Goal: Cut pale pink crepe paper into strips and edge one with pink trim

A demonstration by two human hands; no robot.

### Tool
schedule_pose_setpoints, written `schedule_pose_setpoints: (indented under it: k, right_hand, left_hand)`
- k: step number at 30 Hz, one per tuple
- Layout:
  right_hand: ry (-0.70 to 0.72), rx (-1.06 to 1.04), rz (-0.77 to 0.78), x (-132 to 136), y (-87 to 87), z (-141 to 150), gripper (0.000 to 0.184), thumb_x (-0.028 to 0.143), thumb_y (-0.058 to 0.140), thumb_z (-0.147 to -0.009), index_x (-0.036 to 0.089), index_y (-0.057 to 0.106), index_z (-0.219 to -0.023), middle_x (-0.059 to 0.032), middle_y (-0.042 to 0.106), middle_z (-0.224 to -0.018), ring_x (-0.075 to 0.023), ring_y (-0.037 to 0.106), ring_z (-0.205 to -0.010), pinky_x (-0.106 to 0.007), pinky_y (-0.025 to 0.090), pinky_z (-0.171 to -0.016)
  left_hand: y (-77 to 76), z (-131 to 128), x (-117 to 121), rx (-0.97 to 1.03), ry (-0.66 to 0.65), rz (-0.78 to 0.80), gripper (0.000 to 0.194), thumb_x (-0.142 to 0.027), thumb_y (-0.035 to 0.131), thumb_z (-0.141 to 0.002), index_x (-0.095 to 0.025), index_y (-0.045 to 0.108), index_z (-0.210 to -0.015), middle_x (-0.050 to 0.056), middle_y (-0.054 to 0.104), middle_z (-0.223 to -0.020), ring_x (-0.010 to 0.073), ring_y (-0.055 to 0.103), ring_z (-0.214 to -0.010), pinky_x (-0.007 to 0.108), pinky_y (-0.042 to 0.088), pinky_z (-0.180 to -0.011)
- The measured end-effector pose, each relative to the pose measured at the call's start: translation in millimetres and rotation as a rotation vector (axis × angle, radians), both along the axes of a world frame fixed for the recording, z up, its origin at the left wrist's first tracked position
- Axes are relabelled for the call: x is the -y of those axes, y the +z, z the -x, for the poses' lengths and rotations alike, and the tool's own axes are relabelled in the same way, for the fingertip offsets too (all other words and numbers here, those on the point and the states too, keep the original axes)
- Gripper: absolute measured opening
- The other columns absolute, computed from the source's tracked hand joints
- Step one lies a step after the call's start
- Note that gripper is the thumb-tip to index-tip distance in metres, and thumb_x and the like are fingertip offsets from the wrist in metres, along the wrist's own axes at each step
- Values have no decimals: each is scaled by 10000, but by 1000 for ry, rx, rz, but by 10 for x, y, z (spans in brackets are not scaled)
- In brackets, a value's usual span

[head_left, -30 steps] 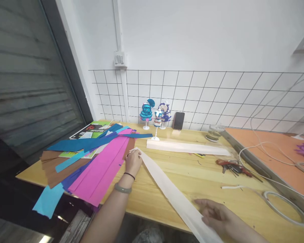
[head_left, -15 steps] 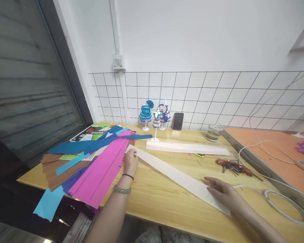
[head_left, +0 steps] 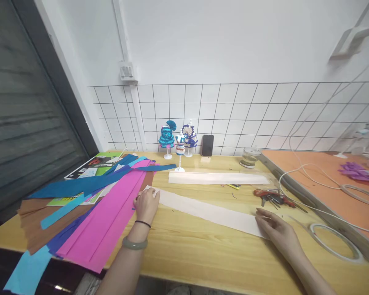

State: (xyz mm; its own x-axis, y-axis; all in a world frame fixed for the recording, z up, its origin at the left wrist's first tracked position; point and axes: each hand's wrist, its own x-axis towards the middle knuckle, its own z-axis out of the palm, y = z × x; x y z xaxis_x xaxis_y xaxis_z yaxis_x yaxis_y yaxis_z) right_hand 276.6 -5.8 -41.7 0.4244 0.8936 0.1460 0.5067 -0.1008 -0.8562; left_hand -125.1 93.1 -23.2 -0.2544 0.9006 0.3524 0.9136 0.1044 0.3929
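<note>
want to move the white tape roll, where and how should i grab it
I'd come from above and pinch the near rim of the white tape roll, one finger inside: it seems to lie flat, with a wide open centre.

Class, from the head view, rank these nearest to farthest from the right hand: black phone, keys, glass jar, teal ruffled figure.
1. Keys, just beyond the right hand.
2. Glass jar, farther back, beside the orange surface.
3. Black phone, back by the wall.
4. Teal ruffled figure, left of the phone.
</note>
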Motion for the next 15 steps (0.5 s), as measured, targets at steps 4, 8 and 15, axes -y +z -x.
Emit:
schedule_pose_setpoints:
  k: [4, 8, 15]
  right_hand:
    - [1, 117, -36, -3, -59, -62, 440, 416, 537, -648, 181, 580, -1018, -82, 621, -1016, -228, 575, -884, -335, 444, -786]
    - [27, 147, -56, 0, -70, -83, 437, 382, 504, -665, 168, 573, -1040, -80, 599, -1010, -207, 558, -861, -310, 439, -769]
    - [-13, 135, -56, 31, -21, -85, 461, 342, 455, -677, 144, 567, -1078, -61, 637, -857, -195, 574, -735, -297, 454, -659]
  left_hand:
    - [-3, -135, 50, -153, -144, -30, 294, -429, 501, -780, -204, 636, -912, 90, 589, -1080, 284, 442, -1098, 404, 321, -915]
    - [-118, -290, 66, -240, -399, 61, 418, -454, 462, -808, -184, 562, -1112, 122, 467, -1273, 283, 332, -1224, 413, 249, -991]
    - [-198, -355, 68, -331, -421, 125, 479, -447, 417, -835, -148, 497, -1200, 178, 404, -1314, 320, 308, -1236, 462, 227, -986]
